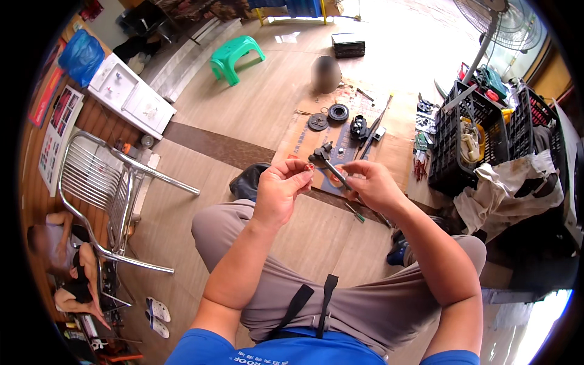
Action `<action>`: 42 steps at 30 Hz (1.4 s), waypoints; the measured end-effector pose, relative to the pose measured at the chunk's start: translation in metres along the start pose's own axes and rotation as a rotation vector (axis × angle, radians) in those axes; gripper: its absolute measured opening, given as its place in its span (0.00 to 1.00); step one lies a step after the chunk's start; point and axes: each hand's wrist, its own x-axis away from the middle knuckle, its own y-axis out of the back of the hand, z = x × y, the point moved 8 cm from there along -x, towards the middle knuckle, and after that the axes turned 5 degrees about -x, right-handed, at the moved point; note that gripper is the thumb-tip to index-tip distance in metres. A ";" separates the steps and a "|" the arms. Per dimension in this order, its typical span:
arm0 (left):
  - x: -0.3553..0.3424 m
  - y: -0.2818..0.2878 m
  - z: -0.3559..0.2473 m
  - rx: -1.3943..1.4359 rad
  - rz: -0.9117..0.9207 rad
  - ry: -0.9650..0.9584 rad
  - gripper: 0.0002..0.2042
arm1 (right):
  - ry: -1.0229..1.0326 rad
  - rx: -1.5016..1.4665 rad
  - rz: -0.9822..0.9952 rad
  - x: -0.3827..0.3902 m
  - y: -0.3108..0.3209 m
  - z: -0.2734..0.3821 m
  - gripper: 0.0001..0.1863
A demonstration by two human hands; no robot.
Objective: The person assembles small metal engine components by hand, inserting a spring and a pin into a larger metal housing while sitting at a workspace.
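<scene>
My left hand (283, 190) is closed in a pinch, with a tiny reddish piece (311, 166) at its fingertips, too small to name. My right hand (372, 184) grips the lower end of a dark metal rod with a thick, knobbed head (328, 163). The rod slants up and leftward, so its head lies just beyond my left fingertips. Both hands are raised between my knees, in front of a cardboard sheet (394, 143) on the floor. On the sheet are a black ring-shaped part (338, 112), a dark round disc (317, 121) and a black part (359, 126).
Black crates (447, 149) of tools and a white cloth (517, 185) stand to the right, below a standing fan (499, 24). A green stool (234, 55) and black box (348, 45) are farther off. A metal chair (100, 173) and seated person (76, 267) are leftward.
</scene>
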 end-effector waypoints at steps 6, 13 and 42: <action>0.006 -0.011 0.001 -0.101 0.055 0.030 0.04 | 0.210 -0.419 0.156 0.011 -0.034 0.034 0.17; 0.002 -0.004 0.003 -0.224 -0.002 -0.021 0.04 | 0.221 -0.156 0.081 0.001 -0.030 0.020 0.08; -0.001 0.004 0.005 -0.186 -0.080 -0.037 0.03 | 0.482 0.162 -0.016 0.027 -0.033 0.052 0.07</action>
